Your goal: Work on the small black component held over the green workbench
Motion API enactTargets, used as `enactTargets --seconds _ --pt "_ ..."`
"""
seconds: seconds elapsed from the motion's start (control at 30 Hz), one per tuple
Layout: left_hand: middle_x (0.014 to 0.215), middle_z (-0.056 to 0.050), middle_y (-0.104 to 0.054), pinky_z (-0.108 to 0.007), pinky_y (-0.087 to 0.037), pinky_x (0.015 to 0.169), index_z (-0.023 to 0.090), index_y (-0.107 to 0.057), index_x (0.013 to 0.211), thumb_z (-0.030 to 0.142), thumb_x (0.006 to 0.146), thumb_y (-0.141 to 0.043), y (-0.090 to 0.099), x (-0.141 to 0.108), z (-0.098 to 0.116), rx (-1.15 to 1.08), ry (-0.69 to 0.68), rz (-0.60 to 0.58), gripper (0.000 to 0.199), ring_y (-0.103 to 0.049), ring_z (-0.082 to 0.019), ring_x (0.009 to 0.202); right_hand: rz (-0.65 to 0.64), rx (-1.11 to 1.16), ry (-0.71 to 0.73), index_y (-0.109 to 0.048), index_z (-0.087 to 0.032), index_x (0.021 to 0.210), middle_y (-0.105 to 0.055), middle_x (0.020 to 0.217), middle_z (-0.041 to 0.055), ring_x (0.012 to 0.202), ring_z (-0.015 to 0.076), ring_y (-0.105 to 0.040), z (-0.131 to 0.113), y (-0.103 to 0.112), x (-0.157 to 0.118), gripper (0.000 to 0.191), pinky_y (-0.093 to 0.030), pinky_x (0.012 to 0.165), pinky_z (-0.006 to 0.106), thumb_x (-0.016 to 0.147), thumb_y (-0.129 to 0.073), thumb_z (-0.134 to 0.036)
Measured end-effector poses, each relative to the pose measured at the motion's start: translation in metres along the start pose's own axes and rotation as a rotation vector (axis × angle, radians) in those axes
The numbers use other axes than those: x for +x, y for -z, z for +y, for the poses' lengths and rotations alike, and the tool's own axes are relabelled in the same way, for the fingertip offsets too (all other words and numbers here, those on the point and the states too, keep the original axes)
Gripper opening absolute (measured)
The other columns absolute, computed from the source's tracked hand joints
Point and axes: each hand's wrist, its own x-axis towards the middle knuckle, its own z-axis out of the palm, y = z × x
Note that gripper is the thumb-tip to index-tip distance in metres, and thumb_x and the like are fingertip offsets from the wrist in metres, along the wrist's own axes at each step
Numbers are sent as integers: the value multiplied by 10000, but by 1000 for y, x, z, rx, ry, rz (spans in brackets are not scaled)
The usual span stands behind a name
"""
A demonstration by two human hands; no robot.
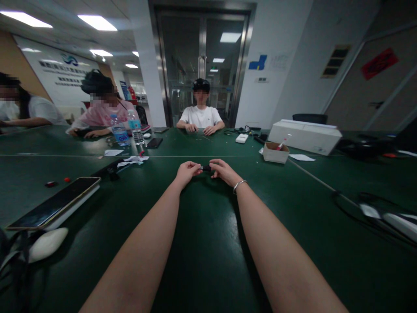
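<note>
Both of my arms reach forward over the green table (203, 226), and my hands meet around a small black stick (206, 168). A pale grey end on its left side looks like a USB plug, but it is too small to be sure. My left hand (189, 173) pinches that grey end between thumb and fingertips. On the black end, the thumb and forefinger of my right hand (224, 171) are closed from the right. The stick lies roughly level between them, just above the tabletop. A silver bracelet (239, 186) circles my right wrist.
Left are a phone (61, 204) on a white box, a white mouse-like object (48, 244), crumpled paper (133, 161) and water bottles (120, 132). Right are a small carton (275, 153), a long white box (304, 137) and cables (355, 204). A person (201, 115) sits opposite; two others sit left.
</note>
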Motion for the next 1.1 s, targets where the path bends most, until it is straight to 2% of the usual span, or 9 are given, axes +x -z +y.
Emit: enactTargets --seconds 0.07,0.17,0.23,0.33,0.47,0.6,0.77,0.87,1.1 --pt "658 -27 -641 -218 -538 635 89 -587 730 80 748 -657 1 1 -1 -2 2 -6 73 -644 -98 593 -16 -27 -7 -562 -161 1008 -611 711 -15 423 42 -512 -1 0 0 243 -498 474 183 772 -618 -166" --pt "675 -25 -645 -240 -548 660 99 -591 753 93 739 -670 2 3 -3 -6 -20 -17 81 -647 -103 609 -23 3 22 -553 -181 1022 -616 747 -37 424 29 -513 -2 -1 -1 329 -519 513 189 718 -619 -76" --pt "669 -22 -646 -249 -552 674 107 -604 787 112 739 -675 3 3 -4 1 -32 -27 86 -649 -108 623 -2 12 14 -548 -172 1008 -608 704 -41 405 31 -496 -2 -2 -1 275 -522 510 196 748 -608 -109" --pt "691 -35 -660 -265 -554 710 101 -634 817 137 736 -685 3 2 -3 9 -29 -49 102 -648 -108 636 -9 -43 -13 -560 -151 975 -612 666 -21 404 41 -509 -3 -2 -1 193 -454 418 158 786 -599 -154" --pt "765 -62 -681 -288 -551 751 86 -657 802 150 729 -694 2 -1 -1 8 -15 -51 104 -650 -110 647 -10 0 26 -550 -178 1048 -627 742 -34 412 26 -515 -2 -2 -1 350 -499 478 170 725 -653 -87" --pt "741 -53 -681 -285 -549 750 90 -655 788 170 711 -712 1 -3 1 6 -6 -39 126 -645 -110 644 -11 -32 -10 -575 -150 1027 -635 653 -14 403 42 -501 -1 -2 -1 219 -502 483 181 813 -614 -175" --pt "758 -48 -685 -293 -535 788 103 -662 819 145 612 -771 2 -5 3 33 -12 -104 237 -653 -125 708 -6 -18 -9 -596 -149 991 -665 676 5 427 45 -528 -1 -2 -1 162 -477 469 156 830 -591 -134" --pt "743 -44 -679 -293 -530 766 107 -659 845 117 568 -787 2 -6 3 76 -12 -124 306 -650 -131 712 2 -17 -11 -609 -146 970 -661 670 8 445 49 -547 -1 -1 -1 140 -448 436 139 832 -589 -133" --pt "686 -18 -639 -224 -498 611 125 -611 907 169 692 -730 -1 -5 3 82 -7 -94 250 -624 -100 600 -16 27 17 -634 -147 947 -647 698 -11 435 32 -527 0 -1 -2 139 -478 463 147 810 -613 -137"
